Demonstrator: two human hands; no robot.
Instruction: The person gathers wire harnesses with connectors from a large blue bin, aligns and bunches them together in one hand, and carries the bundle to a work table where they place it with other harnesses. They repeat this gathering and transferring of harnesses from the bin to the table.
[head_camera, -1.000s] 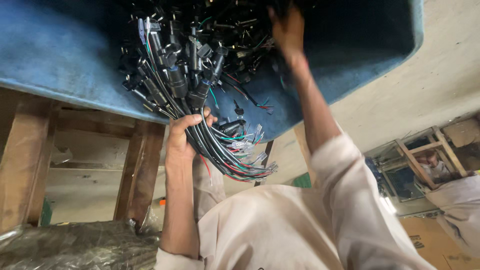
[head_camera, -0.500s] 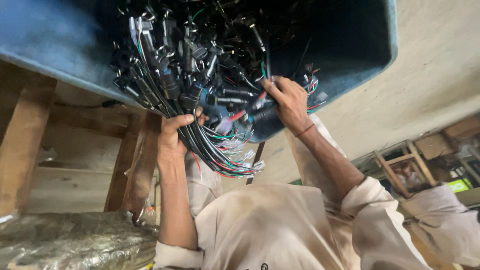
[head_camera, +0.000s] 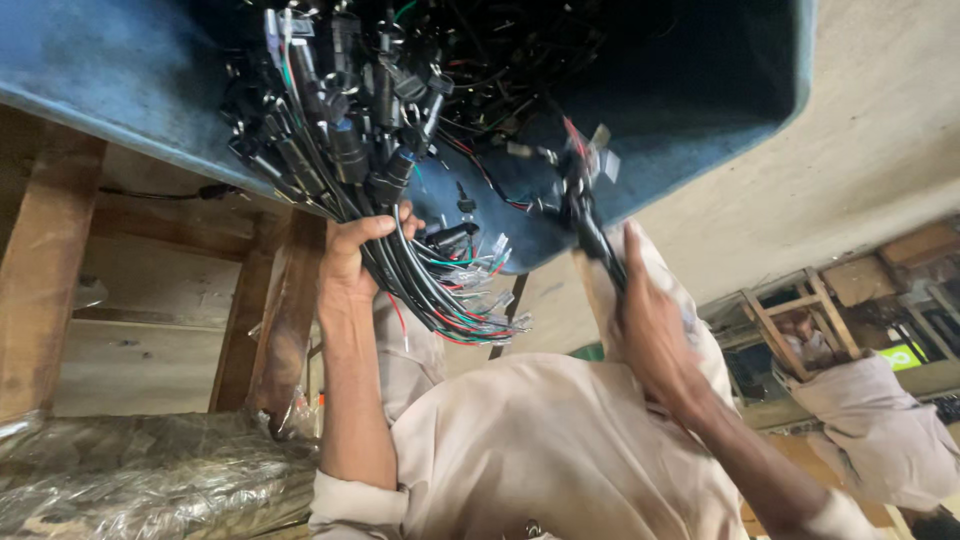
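Note:
My left hand (head_camera: 350, 255) is closed around a thick bundle of black cables (head_camera: 400, 250). Their red, green and white wire ends with small connectors (head_camera: 480, 310) fan out below my fist. My right hand (head_camera: 650, 330) grips a single black sleeved cable (head_camera: 585, 215) with pale connectors at its far end, held just off the rim of the blue tub (head_camera: 700, 140). The tub holds a tangled heap of several more black cables (head_camera: 420, 60). Both forearms come up from my beige shirt (head_camera: 530, 450).
A wooden frame (head_camera: 45, 270) stands under the tub at the left. A clear plastic-wrapped bundle (head_camera: 130, 470) lies at the lower left. Another person in pale clothes (head_camera: 860, 420) is beside a wooden chair frame (head_camera: 780, 310) at the right, on a bare concrete floor (head_camera: 880, 120).
My right hand went from deep in the tub back toward my body, carrying one black cable with it. My left hand has kept hold of the bundle in about the same place.

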